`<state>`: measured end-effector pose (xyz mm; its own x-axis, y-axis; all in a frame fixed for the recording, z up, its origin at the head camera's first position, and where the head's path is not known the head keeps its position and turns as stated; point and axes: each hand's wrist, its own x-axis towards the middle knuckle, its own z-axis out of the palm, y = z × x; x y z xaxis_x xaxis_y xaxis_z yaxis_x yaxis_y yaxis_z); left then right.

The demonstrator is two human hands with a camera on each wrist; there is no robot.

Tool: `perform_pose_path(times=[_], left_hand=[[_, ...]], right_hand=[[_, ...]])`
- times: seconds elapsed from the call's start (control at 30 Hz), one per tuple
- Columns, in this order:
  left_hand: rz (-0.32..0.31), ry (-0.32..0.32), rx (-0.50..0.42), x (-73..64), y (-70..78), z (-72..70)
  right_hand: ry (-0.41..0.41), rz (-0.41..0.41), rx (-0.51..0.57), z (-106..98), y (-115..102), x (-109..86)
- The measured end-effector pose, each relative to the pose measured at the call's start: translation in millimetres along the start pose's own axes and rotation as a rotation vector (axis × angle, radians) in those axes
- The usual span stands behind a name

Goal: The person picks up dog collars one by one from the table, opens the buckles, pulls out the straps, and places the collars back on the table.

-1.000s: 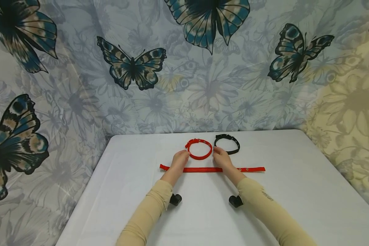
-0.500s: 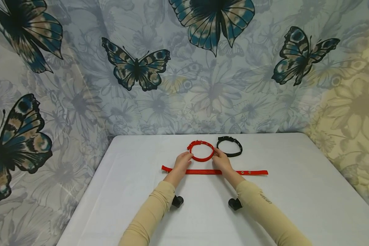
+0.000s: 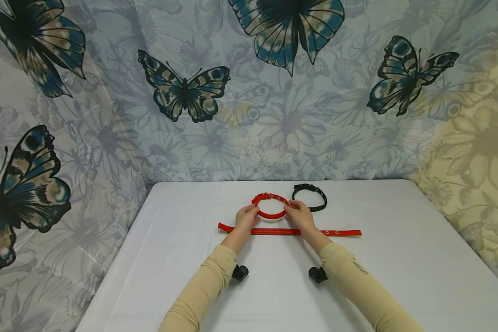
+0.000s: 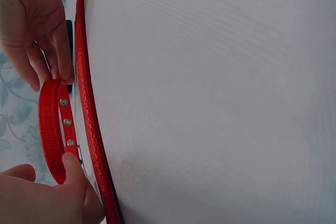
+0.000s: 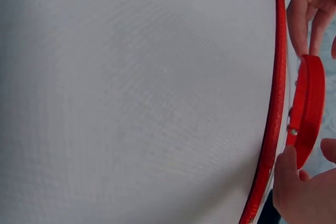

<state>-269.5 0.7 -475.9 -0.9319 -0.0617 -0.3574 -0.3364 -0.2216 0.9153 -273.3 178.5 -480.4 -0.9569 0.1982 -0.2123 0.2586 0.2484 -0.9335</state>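
Observation:
A red collar (image 3: 270,216) is closed into a loop, with metal eyelets showing along its band in the left wrist view. My left hand (image 3: 246,220) pinches its left side between thumb and fingers. On the opposite side, my right hand (image 3: 300,216) holds it with fingertips at the band. Both wrist views show the collar standing on its edge between the two hands. A second red collar (image 3: 275,232) lies straight and unfastened beneath my wrists, partly covered by them. Behind my right hand, a black collar (image 3: 324,198) forms another loop.
All of this is on a white-covered table (image 3: 157,258), whose far edge meets a butterfly-patterned cloth backdrop (image 3: 290,124). Two black wrist devices (image 3: 240,273) show beside the sleeves, close over the tabletop.
The looped red collar has shifted slightly toward me and its loop looks flatter. My right fingertips have moved a little inward onto its band. The straight red collar and the black collar have stayed put.

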Motion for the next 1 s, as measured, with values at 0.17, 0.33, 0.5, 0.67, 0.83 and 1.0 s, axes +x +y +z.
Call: perform_pose_path(times=[0.17, 0.33, 0.5, 0.67, 0.83, 1.0], left_hand=[[-0.002, -0.003, -0.031, -3.7, -0.7, -0.4], [0.023, -0.021, -0.058, -8.3, -1.4, -2.1], [0.050, -0.070, -0.065, -16.7, -0.4, -5.2], [0.060, -0.138, -0.008, -25.8, -2.4, -11.4], [0.058, -0.163, 0.028, -33.3, -4.8, -18.3], [0.056, -0.185, 0.022, -40.2, -6.5, -25.0]], right_hand=[[-0.003, 0.004, 0.018, -1.5, 2.9, -2.6], [-0.018, 0.009, 0.070, -6.9, 2.8, -9.6], [-0.054, -0.022, 0.123, -14.4, 1.4, -21.8], [-0.118, 0.004, 0.218, -19.8, 1.6, -34.2], [-0.173, 0.031, 0.250, -22.8, 3.0, -42.2], [-0.199, 0.029, 0.236, -23.8, 5.9, -47.4]])
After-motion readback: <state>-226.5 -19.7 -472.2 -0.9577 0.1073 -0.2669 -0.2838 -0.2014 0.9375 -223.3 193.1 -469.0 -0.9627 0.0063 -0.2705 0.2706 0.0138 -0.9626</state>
